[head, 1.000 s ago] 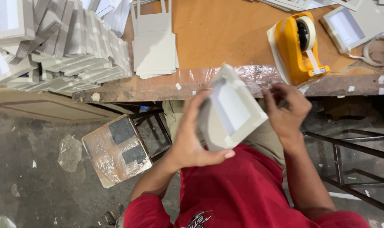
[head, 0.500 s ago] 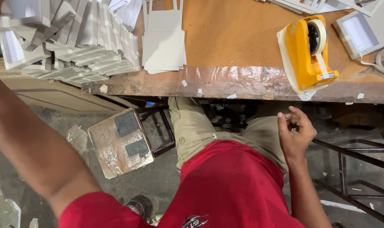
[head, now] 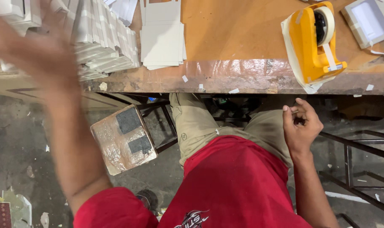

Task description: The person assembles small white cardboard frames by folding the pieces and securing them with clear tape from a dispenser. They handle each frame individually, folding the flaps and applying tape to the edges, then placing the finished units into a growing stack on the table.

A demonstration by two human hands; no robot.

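Observation:
My left hand [head: 29, 46] is raised at the upper left, heavily blurred by motion. It hovers over the stack of folded white boxes [head: 103, 40] on the wooden table [head: 242, 80], and I see nothing in it. My right hand [head: 301, 126] rests low over my lap, below the table edge. Its fingers are loosely curled and hold nothing. A yellow tape dispenser [head: 312, 40] stands on the table just above the right hand. A pile of flat white card sheets [head: 162, 38] lies between the boxes and the dispenser.
A finished white box [head: 367, 21] sits at the table's far right corner. A small stool wrapped in plastic [head: 122, 139] stands on the floor to my left. A dark metal frame [head: 356, 156] is at the right. Small paper scraps dot the table edge.
One second ago both hands held a white box over my lap. The left arm then swung up and left to the box stack. The box is gone from my hands, and the right hand stays low.

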